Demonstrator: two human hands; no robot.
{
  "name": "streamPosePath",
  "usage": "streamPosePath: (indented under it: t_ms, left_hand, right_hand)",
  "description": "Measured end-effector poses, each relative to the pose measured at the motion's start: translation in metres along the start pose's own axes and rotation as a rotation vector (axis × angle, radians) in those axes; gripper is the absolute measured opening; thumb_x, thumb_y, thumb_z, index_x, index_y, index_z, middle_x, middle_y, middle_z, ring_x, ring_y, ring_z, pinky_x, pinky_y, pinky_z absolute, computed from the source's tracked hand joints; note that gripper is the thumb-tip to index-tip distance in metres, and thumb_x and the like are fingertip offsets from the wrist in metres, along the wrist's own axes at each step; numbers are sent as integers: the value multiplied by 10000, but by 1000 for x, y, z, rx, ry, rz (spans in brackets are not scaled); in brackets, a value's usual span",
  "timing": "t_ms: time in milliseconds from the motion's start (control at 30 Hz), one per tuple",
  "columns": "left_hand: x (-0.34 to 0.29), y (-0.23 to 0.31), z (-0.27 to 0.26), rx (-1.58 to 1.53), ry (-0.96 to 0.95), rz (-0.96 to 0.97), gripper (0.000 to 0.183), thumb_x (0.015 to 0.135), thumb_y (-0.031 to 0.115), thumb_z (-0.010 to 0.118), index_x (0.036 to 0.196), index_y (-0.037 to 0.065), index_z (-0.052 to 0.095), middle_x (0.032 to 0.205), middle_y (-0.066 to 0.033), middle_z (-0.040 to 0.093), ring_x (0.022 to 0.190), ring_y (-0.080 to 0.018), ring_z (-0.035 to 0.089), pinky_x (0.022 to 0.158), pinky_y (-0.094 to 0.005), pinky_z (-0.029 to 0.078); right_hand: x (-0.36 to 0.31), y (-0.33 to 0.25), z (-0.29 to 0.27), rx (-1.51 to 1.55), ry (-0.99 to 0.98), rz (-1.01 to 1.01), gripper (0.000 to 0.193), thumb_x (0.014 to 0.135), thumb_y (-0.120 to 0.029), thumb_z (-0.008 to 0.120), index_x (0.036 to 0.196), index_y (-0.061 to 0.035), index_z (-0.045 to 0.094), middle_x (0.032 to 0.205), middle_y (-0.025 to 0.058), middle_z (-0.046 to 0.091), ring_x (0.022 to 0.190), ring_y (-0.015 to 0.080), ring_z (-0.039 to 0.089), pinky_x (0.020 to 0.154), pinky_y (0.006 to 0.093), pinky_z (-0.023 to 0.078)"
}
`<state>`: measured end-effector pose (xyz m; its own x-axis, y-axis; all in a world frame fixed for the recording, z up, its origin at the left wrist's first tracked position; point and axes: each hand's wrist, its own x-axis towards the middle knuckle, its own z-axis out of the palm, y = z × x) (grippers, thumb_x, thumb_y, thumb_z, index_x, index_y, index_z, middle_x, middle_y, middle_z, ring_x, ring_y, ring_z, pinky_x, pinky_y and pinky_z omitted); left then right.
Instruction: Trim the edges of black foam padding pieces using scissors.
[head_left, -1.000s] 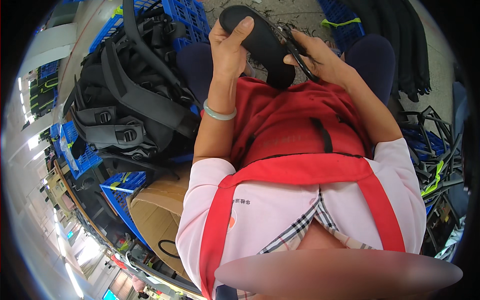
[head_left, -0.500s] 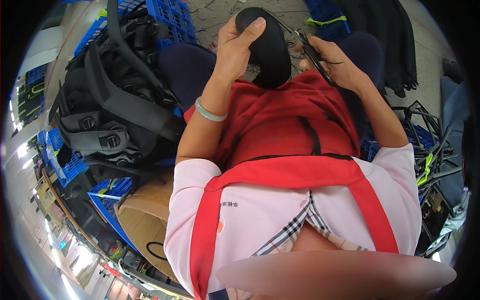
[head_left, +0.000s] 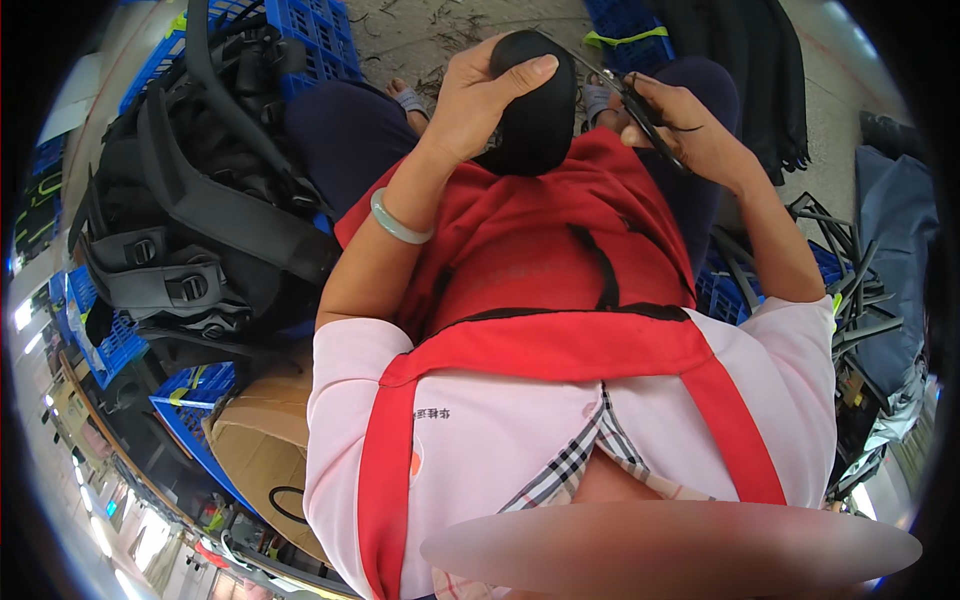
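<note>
My left hand [head_left: 472,108] is closed on a black padded strap [head_left: 537,125], its thumb lying flat across the upper part. The strap hangs in a curve over the red apron [head_left: 520,255] on my lap. In my right hand [head_left: 695,125] is a pair of scissors [head_left: 648,118] with dark handles. Their narrow metal blades point up and left to the strap's upper right edge; whether they touch it I cannot make out. A thin dark strand lies by my right fingers.
At left, black straps with buckles [head_left: 190,285] lie heaped over blue crates [head_left: 320,45]. A cardboard box [head_left: 265,420] stands below them. Black fabric pieces [head_left: 745,70] hang at upper right, and black strips [head_left: 850,270] fill a crate at right. Dark scraps litter the floor [head_left: 420,30].
The view has shifted slightly, bringing my feet into sight. The strap has turned a little in my left hand, so its lower curve shows less. Both hands keep their hold.
</note>
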<state>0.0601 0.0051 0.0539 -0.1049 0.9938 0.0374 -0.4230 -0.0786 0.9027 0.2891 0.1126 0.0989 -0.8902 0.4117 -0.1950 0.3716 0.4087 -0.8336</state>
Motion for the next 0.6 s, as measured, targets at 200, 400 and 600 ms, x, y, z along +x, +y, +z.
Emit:
streamPosePath:
  t_ms: [200, 400, 600]
  left_hand:
    - [-1, 1, 4, -109, -10, 6, 173, 875, 152, 673, 986, 21, 652, 862, -18, 665, 764, -90, 624, 685, -229, 507]
    - [1, -1, 3, -181, -2, -2, 162, 873, 142, 671, 976, 21, 643, 872, -39, 673, 760, -108, 638, 684, -237, 521]
    - [0, -3, -2, -190, 9, -22, 163, 871, 140, 673, 983, 25, 641, 893, -47, 675, 766, -114, 644, 687, -236, 522]
  right_hand:
    - [-7, -9, -2, -235, 18, -120, 537, 807, -376, 719, 1064, 8, 446, 740, 187, 515, 661, 361, 473, 621, 378, 408]
    - [-3, 1, 11, 69, -26, 4, 549, 808, -433, 712, 1021, 25, 499, 700, 100, 450, 636, 194, 456, 602, 329, 396]
    - [-1, -2, 18, 94, 47, 23, 453, 845, -365, 698, 981, 28, 517, 686, 64, 418, 641, 141, 384, 584, 297, 381]
